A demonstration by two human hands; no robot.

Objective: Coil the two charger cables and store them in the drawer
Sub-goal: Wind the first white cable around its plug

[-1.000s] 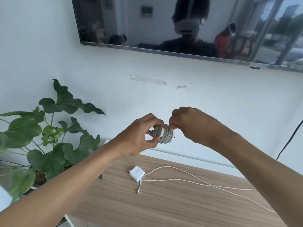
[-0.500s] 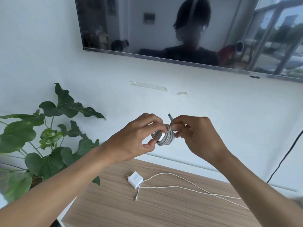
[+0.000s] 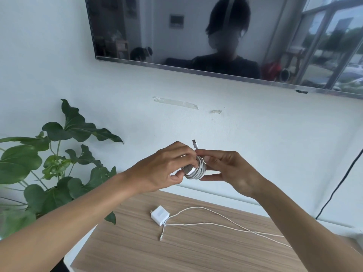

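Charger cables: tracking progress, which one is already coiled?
The cable bundle in the left hand and right hand; the loose cable sprawls on the wooden top.

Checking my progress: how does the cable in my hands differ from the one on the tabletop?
The held cable is wound into a tight bundle, gripped by left hand and right hand in the air; the tabletop cable lies loose, uncoiled. The held cable's plug sticks up; the tabletop cable's plug lies flat. Both are white.

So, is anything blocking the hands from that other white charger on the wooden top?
Nothing visible blocks it. The uncoiled white charger cable lies below on the wooden top, but the left hand and right hand both hold the coiled white cable.
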